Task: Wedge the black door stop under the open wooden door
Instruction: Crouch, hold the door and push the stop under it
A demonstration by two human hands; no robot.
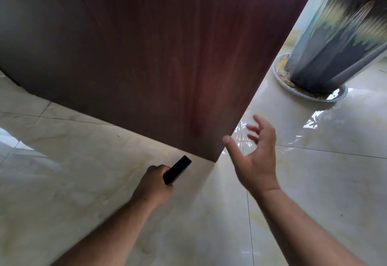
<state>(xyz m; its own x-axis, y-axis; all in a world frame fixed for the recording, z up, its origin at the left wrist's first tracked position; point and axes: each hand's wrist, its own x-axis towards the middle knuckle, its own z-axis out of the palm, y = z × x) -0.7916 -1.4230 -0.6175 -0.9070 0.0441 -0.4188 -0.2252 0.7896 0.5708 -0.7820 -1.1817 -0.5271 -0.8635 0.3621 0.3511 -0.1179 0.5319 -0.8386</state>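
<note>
The dark brown wooden door (150, 60) fills the upper middle of the head view, its bottom corner ending near the floor at the centre. My left hand (154, 184) is closed around the rear of the black door stop (178, 169). The stop's front end points up towards the door's bottom edge, just short of it. My right hand (254, 156) hangs open beside the door's free edge, fingers spread, the thumb tip close to the door's corner. It holds nothing.
Glossy cream floor tiles (314, 182) spread under everything. A tall blue-grey plant pot (339, 35) stands on a white scalloped saucer (301, 93) at the upper right, beyond the door's edge.
</note>
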